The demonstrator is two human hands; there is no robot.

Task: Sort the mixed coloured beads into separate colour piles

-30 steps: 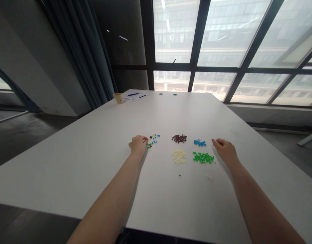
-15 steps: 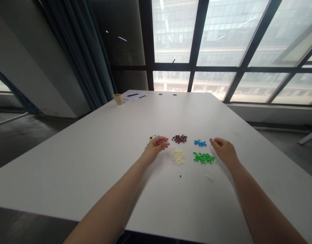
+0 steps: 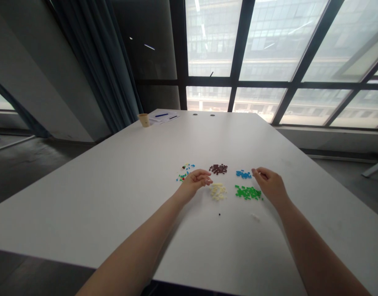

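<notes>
Your hands are apart: your left hand (image 3: 193,183) is just beside the cream bricks (image 3: 218,191), and your right hand (image 3: 269,185) is past them, near the blue bricks (image 3: 243,174). They may hold nothing, but it is hard to see.

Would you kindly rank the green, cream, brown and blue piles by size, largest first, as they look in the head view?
Green pile; then cream pile and brown pile, too alike to rank; then blue pile.

Tabletop (image 3: 115,197): finished in smooth, matt white. Small plastic bricks (image 3: 218,191): moulded smooth, a faint sheen seen. Cup (image 3: 143,120): made of matt paper. Paper sheets (image 3: 164,116): matt. Curtain (image 3: 96,61): made of dull, heavy cloth. Window frames (image 3: 238,80): dark, apparently metal, set with glass.
</notes>
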